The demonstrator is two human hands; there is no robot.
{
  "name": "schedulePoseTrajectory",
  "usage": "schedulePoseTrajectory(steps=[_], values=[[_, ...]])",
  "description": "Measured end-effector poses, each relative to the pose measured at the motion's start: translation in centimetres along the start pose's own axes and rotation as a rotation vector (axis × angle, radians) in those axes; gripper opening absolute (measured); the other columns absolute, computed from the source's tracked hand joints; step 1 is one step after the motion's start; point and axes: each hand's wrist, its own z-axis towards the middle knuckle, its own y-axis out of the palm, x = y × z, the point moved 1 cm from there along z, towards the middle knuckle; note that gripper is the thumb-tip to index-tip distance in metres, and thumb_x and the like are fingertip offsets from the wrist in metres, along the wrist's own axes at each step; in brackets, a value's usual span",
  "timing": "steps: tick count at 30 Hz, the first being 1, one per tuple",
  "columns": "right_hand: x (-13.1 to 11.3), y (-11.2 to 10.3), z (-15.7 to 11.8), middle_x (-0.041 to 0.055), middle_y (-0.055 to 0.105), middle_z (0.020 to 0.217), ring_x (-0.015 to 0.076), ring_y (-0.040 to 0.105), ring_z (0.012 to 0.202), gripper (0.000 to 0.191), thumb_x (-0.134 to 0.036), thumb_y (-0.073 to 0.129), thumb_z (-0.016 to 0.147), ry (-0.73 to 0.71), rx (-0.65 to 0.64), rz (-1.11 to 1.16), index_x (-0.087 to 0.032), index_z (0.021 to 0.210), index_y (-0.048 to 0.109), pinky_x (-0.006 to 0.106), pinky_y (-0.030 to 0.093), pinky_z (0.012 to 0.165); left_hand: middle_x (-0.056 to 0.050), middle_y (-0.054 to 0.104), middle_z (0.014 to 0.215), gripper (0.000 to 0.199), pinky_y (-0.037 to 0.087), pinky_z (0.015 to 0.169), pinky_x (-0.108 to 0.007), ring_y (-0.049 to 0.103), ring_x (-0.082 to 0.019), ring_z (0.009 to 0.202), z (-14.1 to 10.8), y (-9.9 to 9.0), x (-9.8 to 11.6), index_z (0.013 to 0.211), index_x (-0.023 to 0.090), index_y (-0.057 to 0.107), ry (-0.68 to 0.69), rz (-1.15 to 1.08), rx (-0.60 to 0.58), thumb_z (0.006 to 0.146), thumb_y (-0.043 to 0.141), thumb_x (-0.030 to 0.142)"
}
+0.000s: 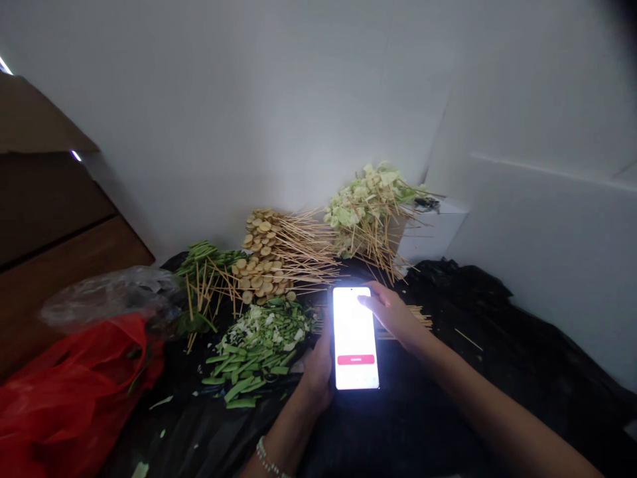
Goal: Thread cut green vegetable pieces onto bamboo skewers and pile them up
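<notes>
A smartphone (355, 338) with a bright white screen and a red button stands out in the middle of the head view. My left hand (320, 368) is closed around its left side, the fingers mostly hidden behind it. At the upper right edge, my right hand (391, 311) grips the phone with the thumb over the screen. Beside my left hand lies a heap of cut green vegetables (259, 355). Bare wooden skewers (418, 318) lie behind the phone, partly covered by my right hand.
Skewered pale round slices (261, 265) are stacked toward the wall. Skewered leafy pieces (368, 192) sit at the back, skewered green beans (212, 255) at left. A red plastic bag (74, 398) and a clear bag (114, 295) lie left. Black plastic sheeting (478, 398) covers the surface.
</notes>
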Motion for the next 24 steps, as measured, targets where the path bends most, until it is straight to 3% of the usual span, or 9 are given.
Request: schedulePoseTrajectory(steps=[11,24], values=[[0.07,0.12,0.11,0.0014,0.062,0.083,0.0182,0.056,0.079,0.024,-0.037,0.054,0.078,0.006,-0.007,0.04,-0.018,0.091,0.059,0.03,0.041,0.07,-0.014,0.072,0.097,0.06,0.051,0.064,-0.029,0.068,-0.022,0.075,-0.19,-0.09,-0.02,0.118,0.011,0.062,0.014,0.041,-0.027,0.084,0.051,0.059],[0.59,0.26,0.06,-0.0001,0.06,0.076,0.0162,0.053,0.071,0.023,-0.037,0.056,0.076,0.002,0.02,-0.003,-0.019,0.09,0.06,0.028,0.04,0.063,-0.015,0.071,0.104,0.06,0.052,0.068,-0.029,0.069,-0.024,0.082,-0.21,-0.21,-0.28,0.115,0.01,0.064,0.027,0.055,-0.014,0.083,0.053,0.059]])
